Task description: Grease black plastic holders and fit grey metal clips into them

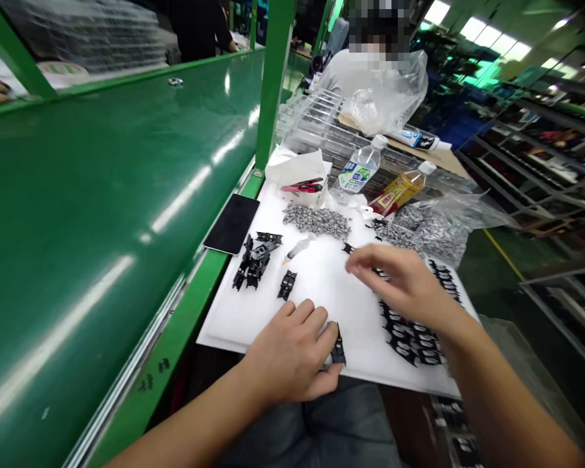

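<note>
A black plastic clip is sitting at the near edge of the white surface, and the left hand is pinching it between thumb and curled fingers, knuckles resting on the surface. The right hand is hovering over the middle, fingers loosely bent and blurred; I cannot tell whether it is gripping anything. Rows of black clips are lying under its wrist along the right edge, a heap of small metal pieces is lying toward the far edge, and a cluster of black parts is lying near the left edge. The held clip is overhanging the near edge, so a loosened pinch could be dropping it into the lap; the right forearm could be sweeping the rows off.
</note>
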### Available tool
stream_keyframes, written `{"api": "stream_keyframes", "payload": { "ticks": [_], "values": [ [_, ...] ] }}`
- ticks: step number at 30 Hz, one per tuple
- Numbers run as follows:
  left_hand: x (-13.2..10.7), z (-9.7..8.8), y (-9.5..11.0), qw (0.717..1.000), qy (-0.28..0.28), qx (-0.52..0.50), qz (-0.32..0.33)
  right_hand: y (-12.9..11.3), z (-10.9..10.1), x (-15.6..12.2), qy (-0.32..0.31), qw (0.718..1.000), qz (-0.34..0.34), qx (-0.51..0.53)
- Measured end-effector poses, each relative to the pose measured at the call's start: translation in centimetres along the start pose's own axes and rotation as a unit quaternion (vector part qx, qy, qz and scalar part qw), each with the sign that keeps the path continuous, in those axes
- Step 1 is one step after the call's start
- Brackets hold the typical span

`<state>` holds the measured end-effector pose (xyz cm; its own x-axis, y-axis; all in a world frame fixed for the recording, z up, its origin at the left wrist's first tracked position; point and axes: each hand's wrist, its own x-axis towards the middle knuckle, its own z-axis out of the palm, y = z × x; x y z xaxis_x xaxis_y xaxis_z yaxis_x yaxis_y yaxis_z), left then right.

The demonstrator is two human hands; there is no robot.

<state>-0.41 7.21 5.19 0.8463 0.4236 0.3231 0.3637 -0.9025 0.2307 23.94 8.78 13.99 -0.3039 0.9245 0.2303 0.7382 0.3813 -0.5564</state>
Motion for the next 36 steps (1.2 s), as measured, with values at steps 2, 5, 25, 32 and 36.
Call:
{"api": "stream_keyframes", "payload": {
  "ticks": [2,5,25,32,36],
  "values": [
    [0.1,0.1,0.0,1.0,0.004,-0.002,0.005,-0.5,0.0,-5.0,-0.023,0.999,0.022,-0.007],
    [0.2,0.1,0.0,1.0,0.003,-0.004,0.003,-1.4,1.6,-10.1,-0.029,0.997,0.057,-0.044],
    [0.6,-0.2,0.2,1.0,-0.005,-0.027,-0.012,-4.0,5.1,-11.1,0.048,0.987,0.149,0.044],
    [0.6,-0.3,0.2,0.999,-0.009,-0.034,-0.017,-4.1,6.0,-10.8,0.053,0.989,0.13,0.046],
    [0.7,-0.2,0.1,0.999,-0.004,-0.03,-0.013,-4.0,6.2,-10.5,0.047,0.993,0.108,0.01]
  ]
}}
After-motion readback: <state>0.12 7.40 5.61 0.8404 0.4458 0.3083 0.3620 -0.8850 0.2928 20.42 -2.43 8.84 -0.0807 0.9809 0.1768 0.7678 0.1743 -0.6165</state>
